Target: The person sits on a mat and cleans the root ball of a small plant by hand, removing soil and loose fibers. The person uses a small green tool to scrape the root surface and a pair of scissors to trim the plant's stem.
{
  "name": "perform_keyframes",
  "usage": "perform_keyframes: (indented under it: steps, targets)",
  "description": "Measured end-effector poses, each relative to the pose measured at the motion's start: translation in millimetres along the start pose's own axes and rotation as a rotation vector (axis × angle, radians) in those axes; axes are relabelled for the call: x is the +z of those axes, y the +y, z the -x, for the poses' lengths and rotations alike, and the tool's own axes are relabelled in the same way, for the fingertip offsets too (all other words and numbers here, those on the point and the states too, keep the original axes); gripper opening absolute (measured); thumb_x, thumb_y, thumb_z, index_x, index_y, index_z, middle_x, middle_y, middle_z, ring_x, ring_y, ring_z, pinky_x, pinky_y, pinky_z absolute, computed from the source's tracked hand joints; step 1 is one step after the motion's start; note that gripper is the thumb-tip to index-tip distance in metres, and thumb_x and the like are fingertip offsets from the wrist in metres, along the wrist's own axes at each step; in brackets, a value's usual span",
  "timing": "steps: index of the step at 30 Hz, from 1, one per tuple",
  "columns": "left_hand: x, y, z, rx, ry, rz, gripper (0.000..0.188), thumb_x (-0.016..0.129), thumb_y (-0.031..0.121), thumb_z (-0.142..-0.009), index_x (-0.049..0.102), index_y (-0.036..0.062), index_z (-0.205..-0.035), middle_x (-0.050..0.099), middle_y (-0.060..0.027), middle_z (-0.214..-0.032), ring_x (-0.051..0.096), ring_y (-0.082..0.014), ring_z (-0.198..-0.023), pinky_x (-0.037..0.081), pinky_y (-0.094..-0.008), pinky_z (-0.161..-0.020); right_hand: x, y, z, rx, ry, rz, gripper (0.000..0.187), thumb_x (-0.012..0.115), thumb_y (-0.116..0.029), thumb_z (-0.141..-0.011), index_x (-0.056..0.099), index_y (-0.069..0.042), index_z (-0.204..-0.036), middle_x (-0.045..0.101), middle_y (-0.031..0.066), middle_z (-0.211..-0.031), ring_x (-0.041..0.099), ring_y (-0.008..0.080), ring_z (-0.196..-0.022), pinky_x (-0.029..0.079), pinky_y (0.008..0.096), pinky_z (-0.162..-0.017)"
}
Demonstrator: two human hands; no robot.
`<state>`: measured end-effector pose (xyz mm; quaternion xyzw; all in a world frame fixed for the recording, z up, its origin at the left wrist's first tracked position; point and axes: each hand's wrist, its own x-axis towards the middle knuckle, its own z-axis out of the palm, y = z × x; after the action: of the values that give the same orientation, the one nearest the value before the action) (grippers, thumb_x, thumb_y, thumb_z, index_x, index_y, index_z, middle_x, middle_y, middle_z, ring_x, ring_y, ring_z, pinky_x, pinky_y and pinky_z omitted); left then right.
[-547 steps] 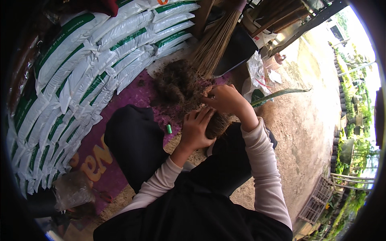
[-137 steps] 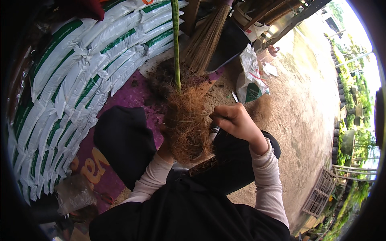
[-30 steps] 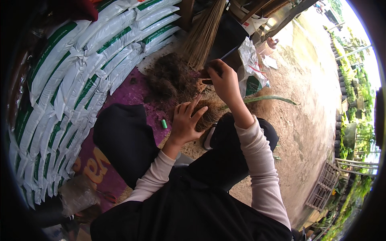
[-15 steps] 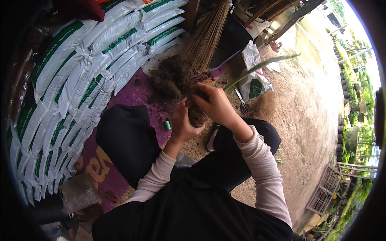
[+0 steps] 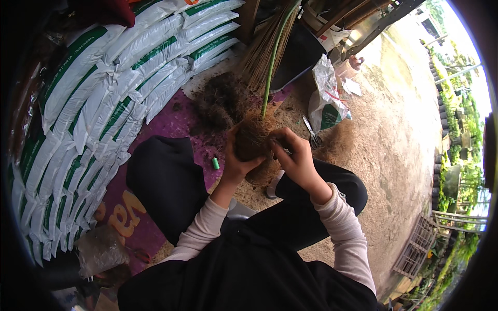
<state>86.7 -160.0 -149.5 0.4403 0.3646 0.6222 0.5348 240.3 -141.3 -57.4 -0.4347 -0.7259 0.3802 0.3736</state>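
Observation:
A brown, fibre-covered root ball (image 5: 251, 137) rests in my left hand (image 5: 236, 161), whose fingers and thumb curl round its left and near sides. From its top a long green stem (image 5: 270, 72) rises, leaning slightly right. My right hand (image 5: 296, 161) is at the ball's right side, thumb and fingers pinched together; whatever they pinch is too fine to make out. Left of my left hand, a small green thread spool (image 5: 216, 163) lies on the purple sheet (image 5: 171, 127). Beyond the ball sits a heap of dark fibre (image 5: 220, 101).
Stacked white-and-green sacks (image 5: 111, 98) fill the left side. A stick broom (image 5: 259, 65) stands at the far side beside a black container (image 5: 301, 54). Scissors (image 5: 313, 136) lie near a crumpled white bag (image 5: 326, 98) on the right. Loose brown fibre (image 5: 334, 142) lies on the ground.
The root ball has turned, so its stem swings from pointing far right to nearly straight away from me. My right hand has moved from the ball's top to its right side, nearer me.

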Motion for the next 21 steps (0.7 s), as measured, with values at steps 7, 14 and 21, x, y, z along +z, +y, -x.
perform_keyframes:
  steps: [7, 14, 21]
  targets:
    - [5.5, -0.3, 0.4, -0.019, -0.001, 0.078, 0.087, 0.079, 0.005, -0.067, 0.031, 0.0044, -0.138, 0.046, -0.012, -0.13, 0.048, -0.0218, -0.12, 0.038, -0.0373, -0.105, -11.3, -2.9, -5.7, -0.057, 0.171, 0.008, 0.016, 0.063, 0.002, -0.08, 0.062, -0.002, -0.095, 0.066, 0.0096, -0.087, 0.065, 0.0193, -0.077, 0.049, 0.0281, -0.067]
    - [-1.4, -16.3, -2.3, 0.147, 0.176, -0.298, 0.081, 0.078, 0.009, -0.061, 0.04, 0.0025, -0.133, 0.051, -0.0146, -0.125, 0.051, -0.0267, -0.116, 0.04, -0.0399, -0.1, 3.0, -6.6, -12.0, -0.224, -0.012, 0.503, 0.025, 0.076, -0.016, -0.067, 0.066, -0.009, -0.089, 0.059, 0.0057, -0.084, 0.055, 0.0244, -0.08, 0.041, 0.036, -0.072]
    - [-4.6, -13.5, -2.7, 0.259, 0.252, -0.61, 0.08, 0.078, 0.013, -0.058, 0.044, 0.0027, -0.13, 0.051, -0.0169, -0.125, 0.051, -0.0338, -0.114, 0.038, -0.0431, -0.1, 24.3, 4.7, -6.2, -0.169, -0.014, 0.65, 0.023, 0.072, -0.011, -0.071, 0.064, -0.01, -0.092, 0.06, 0.0055, -0.084, 0.057, 0.0235, -0.083, 0.04, 0.0352, -0.075]
